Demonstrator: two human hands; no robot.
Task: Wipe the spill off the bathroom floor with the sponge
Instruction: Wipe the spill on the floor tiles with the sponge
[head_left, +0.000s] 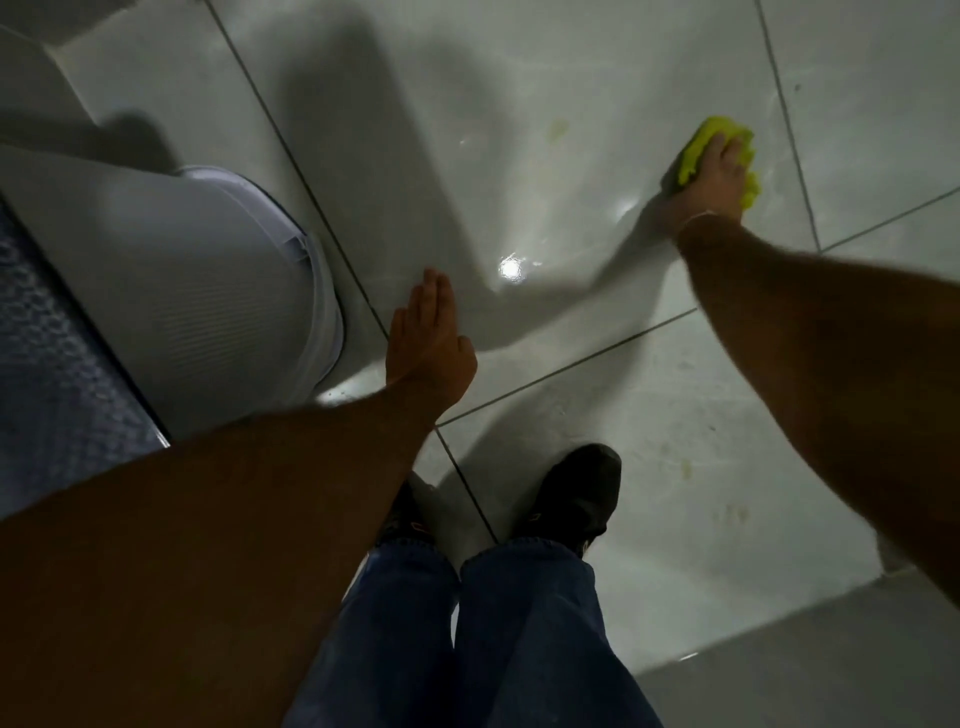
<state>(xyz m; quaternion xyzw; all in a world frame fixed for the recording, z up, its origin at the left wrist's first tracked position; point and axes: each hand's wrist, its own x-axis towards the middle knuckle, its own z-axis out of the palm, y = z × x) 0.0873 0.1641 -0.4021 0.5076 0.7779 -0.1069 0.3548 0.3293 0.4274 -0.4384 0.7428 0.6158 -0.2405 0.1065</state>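
A bright yellow sponge (698, 145) lies pressed flat on the glossy grey floor tiles (519, 78) at the upper right. My right hand (719, 174) covers most of it and grips it, arm stretched out. A faint yellowish spill mark (558, 127) shows on the tile to the left of the sponge, with more pale stains (685, 467) on the nearer tile. My left hand (431, 343) hovers in the middle, fingers straight and together, holding nothing.
A white ribbed bin or basket (208, 291) stands on the left beside a dark blue patterned surface (47, 364). My two legs in blue jeans and a black shoe (576, 493) stand at the bottom centre. A darker raised step (831, 649) lies at the lower right.
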